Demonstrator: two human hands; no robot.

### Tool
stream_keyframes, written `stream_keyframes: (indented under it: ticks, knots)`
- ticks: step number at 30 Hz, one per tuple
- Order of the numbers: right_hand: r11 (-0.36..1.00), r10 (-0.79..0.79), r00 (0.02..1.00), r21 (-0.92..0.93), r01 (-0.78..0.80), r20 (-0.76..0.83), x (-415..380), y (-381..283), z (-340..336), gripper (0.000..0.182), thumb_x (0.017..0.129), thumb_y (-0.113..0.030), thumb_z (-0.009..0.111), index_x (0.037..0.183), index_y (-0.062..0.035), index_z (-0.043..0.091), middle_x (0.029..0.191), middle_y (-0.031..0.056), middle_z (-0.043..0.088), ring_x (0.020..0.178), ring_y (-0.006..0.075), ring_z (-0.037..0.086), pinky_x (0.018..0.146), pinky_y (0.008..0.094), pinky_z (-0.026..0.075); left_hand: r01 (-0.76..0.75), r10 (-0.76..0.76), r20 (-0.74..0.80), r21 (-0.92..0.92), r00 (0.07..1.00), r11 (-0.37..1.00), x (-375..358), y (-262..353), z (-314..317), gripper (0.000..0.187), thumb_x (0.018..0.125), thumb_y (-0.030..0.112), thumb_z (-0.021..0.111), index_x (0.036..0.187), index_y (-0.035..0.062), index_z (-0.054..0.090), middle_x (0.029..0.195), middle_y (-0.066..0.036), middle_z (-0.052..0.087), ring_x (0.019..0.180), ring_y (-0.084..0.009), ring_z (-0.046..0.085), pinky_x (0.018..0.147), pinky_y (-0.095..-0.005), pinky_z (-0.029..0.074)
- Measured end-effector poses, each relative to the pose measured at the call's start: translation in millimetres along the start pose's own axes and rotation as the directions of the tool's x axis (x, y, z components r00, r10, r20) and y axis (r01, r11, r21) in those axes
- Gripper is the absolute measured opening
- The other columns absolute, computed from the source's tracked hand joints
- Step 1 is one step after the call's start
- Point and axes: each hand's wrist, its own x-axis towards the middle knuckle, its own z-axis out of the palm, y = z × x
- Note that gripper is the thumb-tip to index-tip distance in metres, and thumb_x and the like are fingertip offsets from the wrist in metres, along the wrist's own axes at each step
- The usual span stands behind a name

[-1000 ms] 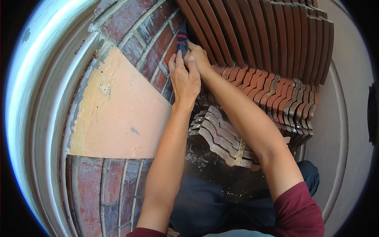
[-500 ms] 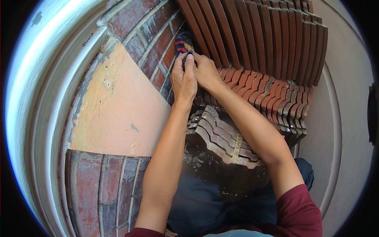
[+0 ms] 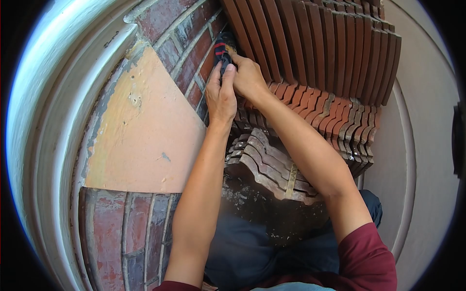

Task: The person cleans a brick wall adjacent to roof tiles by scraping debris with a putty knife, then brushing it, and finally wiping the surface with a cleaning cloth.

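Observation:
A dark item with red stripes and a small orange-yellow patch [image 3: 221,48] is up against the brick wall, beside the leaning tiles. It looks like cloth, but I cannot make out its kind. My left hand [image 3: 222,97] grips its near end, with the thumb on top and the fingers closed. My right hand [image 3: 248,75] lies just to the right, its fingers curled around the item's right side and partly hidden. Beneath and right of my right hand are stacked wavy clay roof tiles [image 3: 315,106].
Tall brown roof tiles [image 3: 310,43] stand on edge at the back. Weathered grey tiles [image 3: 272,165], with a tape measure strip [image 3: 291,182] across them, lie below my forearms. A peach plaster panel [image 3: 145,131] and brick wall [image 3: 109,233] run along the left.
My right hand has shifted up along the striped item, and my left hand has dropped slightly down and left. More of the dark striped material shows between them.

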Motion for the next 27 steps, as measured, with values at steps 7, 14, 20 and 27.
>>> stream_keyframes:
  ticks: [7,14,20,27]
  knots:
    - [0.981,0.036,0.997,-0.195,-0.022,0.072,14.8,-13.8,-9.5,0.042,0.083,-0.02,0.061,0.119,0.0024,0.064,0.111,0.0342,0.063,0.108,0.0474,0.061,0.094,0.0494,0.048,0.028,-0.024,0.054,-0.081,0.998,0.996,-4.2,18.3,2.1,0.054,0.1,0.037,0.05,0.124,-0.0098,0.058,0.118,-0.022,0.065,0.112,-0.0253,0.059,0.099,-0.0328,0.041]
    - [0.919,0.213,0.964,-0.37,-0.141,0.162,23.0,-42.8,-16.6,0.037,0.083,-0.023,0.065,0.108,0.0031,0.069,0.113,0.03,0.065,0.111,0.0435,0.062,0.095,0.0445,0.051,0.107,-0.078,0.095,-0.352,0.992,0.93,4.1,1.9,2.4,0.051,0.101,0.042,0.047,0.126,-0.0013,0.058,0.12,-0.01,0.063,0.111,-0.0182,0.057,0.096,-0.0295,0.042]
    - [0.891,0.255,0.954,-0.421,-0.169,0.158,34.1,-65.6,-9.1,0.038,0.082,-0.026,0.068,0.106,0.0031,0.071,0.113,0.0282,0.066,0.11,0.0406,0.064,0.095,0.0419,0.053,0.189,-0.167,0.09,-0.538,0.982,0.822,3.9,11.3,2.5,0.054,0.102,0.044,0.042,0.13,-0.0001,0.053,0.13,-0.012,0.058,0.122,-0.021,0.051,0.105,-0.0373,0.035]
    - [0.873,0.351,0.926,-0.409,-0.268,0.142,39.5,-77.8,-5.5,0.038,0.082,-0.021,0.069,0.111,0.0039,0.069,0.12,0.0264,0.064,0.117,0.0375,0.062,0.097,0.0396,0.052,0.172,-0.172,0.058,-0.601,0.983,0.78,3.9,16.4,-1.3,0.057,0.102,0.047,0.039,0.131,0.0009,0.054,0.13,-0.011,0.058,0.121,-0.0211,0.051,0.102,-0.0379,0.036]
